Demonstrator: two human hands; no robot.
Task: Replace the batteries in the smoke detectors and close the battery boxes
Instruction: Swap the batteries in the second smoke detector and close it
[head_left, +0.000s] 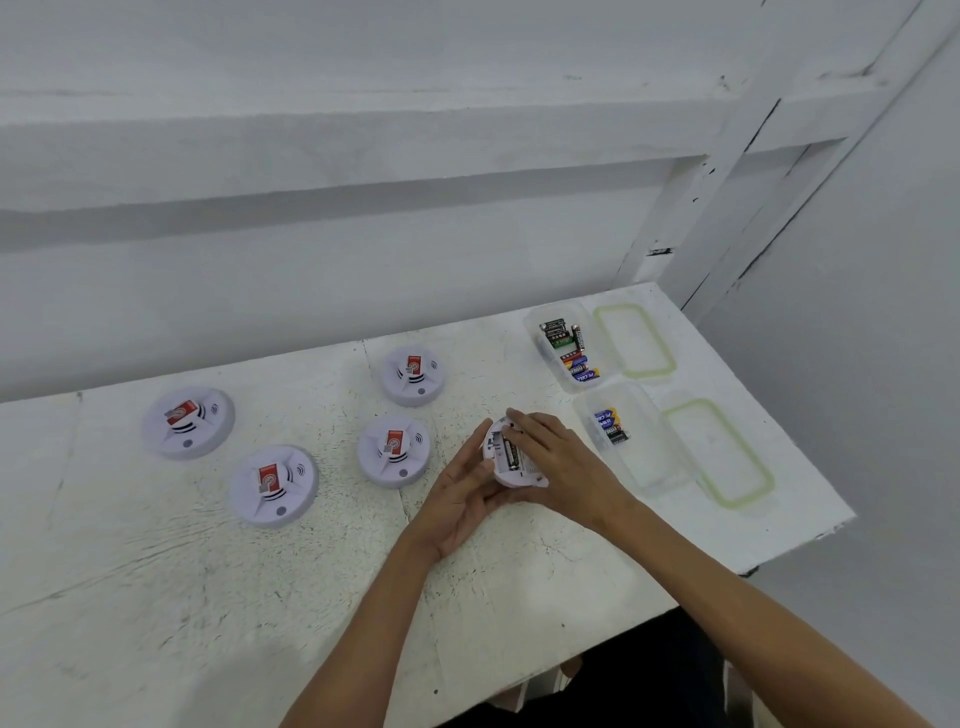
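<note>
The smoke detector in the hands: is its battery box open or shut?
Open. The held smoke detector faces underside-up, and a battery shows in its uncovered compartment.

One view only, taken from a head-worn camera above the near edge of the tabletop (156, 597), pitched forward and down. A wide angle is used: the tabletop's edges are bowed, and the pale wall (363, 156) behind is spread across the whole upper half. The surface is seen obliquely from the near side, its right end narrowing toward the room corner at upper right. Both forearms are brought in from the bottom edge. The left grip (457, 499) and right grip (563, 457), bare hands, are framed just right of centre around a smoke detector (496, 457), near enough for fingers to be told apart; small print is not resolved.
</note>
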